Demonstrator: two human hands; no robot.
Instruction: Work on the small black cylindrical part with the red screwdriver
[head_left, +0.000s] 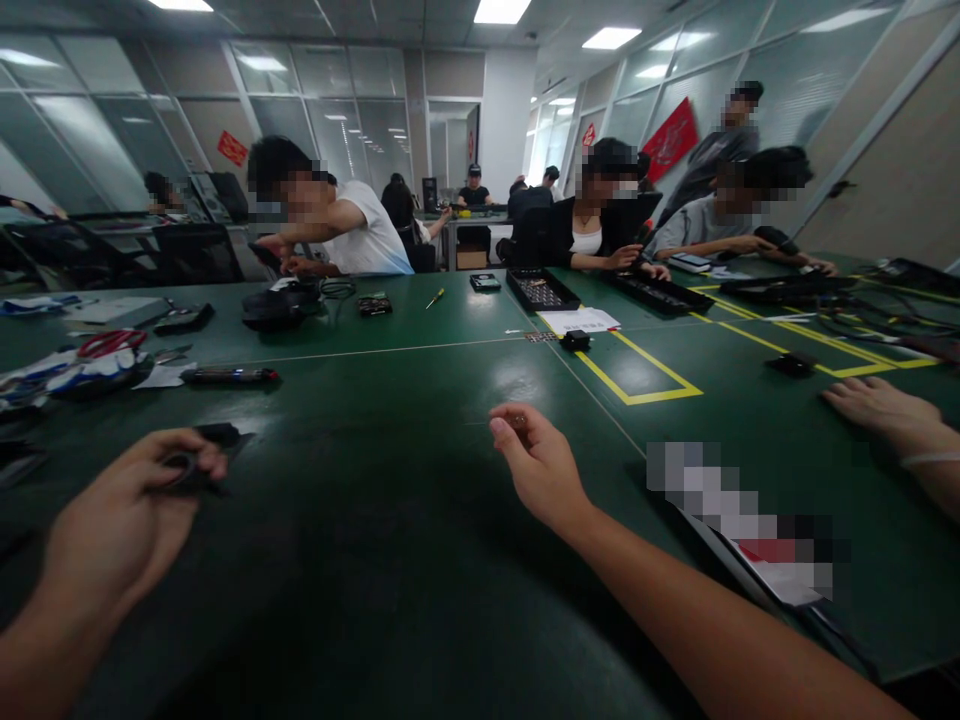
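My left hand (127, 525) is closed around a small black object (217, 435) with a flat dark end and a curved, loop-like part; blur hides its exact kind. It is held above the green table (360, 530) at the left. Near the middle, my right hand (536, 465) has its thumb and curled fingers drawn together over the table. A tiny glint shows between those fingers, too small to name. A screwdriver-like tool (232, 376) with a dark body and red end lies beyond my left hand.
Gloves (97, 370) and a grey box (116, 313) lie at left. Black trays (544, 290) of small parts stand at the back. Yellow tape (664, 398) marks the right side. A co-worker's hand (885, 405) rests at right, near papers (795, 580). Other people sit across the table.
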